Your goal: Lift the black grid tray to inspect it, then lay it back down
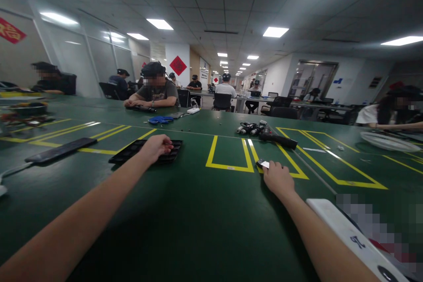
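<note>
My left hand (156, 148) is over a black compartmented tray (127, 151) that lies flat on the green table. Its fingers are curled together, and whatever they may hold is hidden. Farther right, my right hand (279, 178) is closed on a small black object with a white face (263, 164), low at the table beside a yellow tape line. The fingers cover part of that object, so its kind does not show.
A black power strip (61, 150) lies left of the tray. Beyond are a blue glove-like bundle (160, 120) and a pile of dark and silver parts (253, 128). A long white device (355, 240) lies by my right forearm. A co-worker (157, 88) sits opposite.
</note>
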The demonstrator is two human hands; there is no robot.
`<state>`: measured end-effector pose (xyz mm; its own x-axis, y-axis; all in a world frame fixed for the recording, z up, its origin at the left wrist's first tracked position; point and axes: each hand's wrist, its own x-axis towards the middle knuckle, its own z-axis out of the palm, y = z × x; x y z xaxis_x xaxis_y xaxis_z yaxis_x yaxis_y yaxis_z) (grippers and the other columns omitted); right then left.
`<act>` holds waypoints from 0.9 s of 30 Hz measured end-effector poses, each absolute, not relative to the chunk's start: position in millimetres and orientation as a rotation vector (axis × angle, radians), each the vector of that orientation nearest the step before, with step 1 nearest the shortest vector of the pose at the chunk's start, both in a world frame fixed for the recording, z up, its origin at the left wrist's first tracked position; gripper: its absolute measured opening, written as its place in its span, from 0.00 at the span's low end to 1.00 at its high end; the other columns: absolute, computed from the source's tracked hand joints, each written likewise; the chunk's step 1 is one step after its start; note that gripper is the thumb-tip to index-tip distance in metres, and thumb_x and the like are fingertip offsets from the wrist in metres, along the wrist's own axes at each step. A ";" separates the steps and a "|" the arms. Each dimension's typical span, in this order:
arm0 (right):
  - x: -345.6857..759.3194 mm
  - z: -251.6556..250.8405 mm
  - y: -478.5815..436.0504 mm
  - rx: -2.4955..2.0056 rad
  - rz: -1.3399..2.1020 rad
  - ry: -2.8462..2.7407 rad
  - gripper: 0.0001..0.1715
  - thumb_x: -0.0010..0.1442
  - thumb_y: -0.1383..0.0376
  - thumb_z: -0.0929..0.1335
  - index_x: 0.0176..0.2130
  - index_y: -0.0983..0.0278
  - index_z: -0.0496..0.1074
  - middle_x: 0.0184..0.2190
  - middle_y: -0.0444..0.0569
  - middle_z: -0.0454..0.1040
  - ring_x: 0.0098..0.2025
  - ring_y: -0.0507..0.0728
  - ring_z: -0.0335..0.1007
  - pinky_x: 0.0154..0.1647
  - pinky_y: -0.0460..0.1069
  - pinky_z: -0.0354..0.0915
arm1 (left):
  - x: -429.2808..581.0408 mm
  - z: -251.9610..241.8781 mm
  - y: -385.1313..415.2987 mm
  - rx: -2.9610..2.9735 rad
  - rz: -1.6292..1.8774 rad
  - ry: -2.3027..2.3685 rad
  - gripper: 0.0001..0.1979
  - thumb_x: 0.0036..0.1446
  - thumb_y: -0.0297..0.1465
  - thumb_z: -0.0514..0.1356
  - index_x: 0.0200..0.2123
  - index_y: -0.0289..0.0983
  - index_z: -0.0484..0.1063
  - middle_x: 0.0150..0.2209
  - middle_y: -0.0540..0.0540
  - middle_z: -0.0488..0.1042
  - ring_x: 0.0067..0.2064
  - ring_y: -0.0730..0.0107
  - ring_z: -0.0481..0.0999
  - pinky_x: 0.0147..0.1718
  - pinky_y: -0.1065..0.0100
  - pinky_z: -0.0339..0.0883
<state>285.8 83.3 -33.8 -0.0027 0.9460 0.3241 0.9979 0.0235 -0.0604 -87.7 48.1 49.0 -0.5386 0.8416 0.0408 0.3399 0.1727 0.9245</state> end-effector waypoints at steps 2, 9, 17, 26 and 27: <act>286.8 -35.6 85.1 -1.996 -0.268 -2.025 0.24 0.59 0.57 0.53 0.42 0.70 0.65 0.40 0.61 0.68 0.40 0.65 0.64 0.37 0.56 0.59 | -107.7 52.3 47.5 1.131 1.279 2.115 0.06 0.47 0.29 0.51 0.26 0.33 0.66 0.23 0.45 0.69 0.28 0.66 0.72 0.23 0.70 0.63; 284.8 -37.5 84.0 -1.995 -0.311 -2.014 0.23 0.59 0.58 0.54 0.42 0.70 0.66 0.40 0.61 0.68 0.40 0.65 0.65 0.38 0.56 0.59 | -150.6 37.9 43.9 1.378 0.390 2.701 0.28 0.39 0.51 0.56 0.30 0.30 0.73 0.42 0.28 0.71 0.48 0.36 0.64 0.41 0.50 0.58; 288.1 -31.7 84.9 -1.950 -0.159 -2.004 0.22 0.57 0.58 0.58 0.42 0.71 0.67 0.41 0.62 0.68 0.42 0.67 0.63 0.40 0.57 0.59 | -151.1 32.8 46.0 1.554 0.015 2.706 0.29 0.48 0.49 0.49 0.36 0.29 0.73 0.45 0.29 0.70 0.46 0.43 0.67 0.40 0.55 0.61; 233.5 -17.7 52.6 -1.128 0.871 -1.939 0.24 0.55 0.60 0.62 0.51 0.62 0.60 0.48 0.49 0.64 0.49 0.57 0.61 0.50 0.53 0.59 | -34.6 18.0 39.7 2.125 0.752 2.177 0.20 0.56 0.43 0.43 0.36 0.34 0.65 0.34 0.40 0.71 0.36 0.61 0.70 0.32 0.66 0.60; 227.4 -18.3 47.1 -1.033 0.943 -1.935 0.24 0.55 0.60 0.62 0.51 0.61 0.60 0.48 0.49 0.64 0.49 0.56 0.61 0.51 0.53 0.58 | -19.8 13.5 37.0 2.170 0.827 2.055 0.18 0.56 0.42 0.44 0.36 0.35 0.65 0.34 0.42 0.70 0.36 0.63 0.69 0.32 0.67 0.60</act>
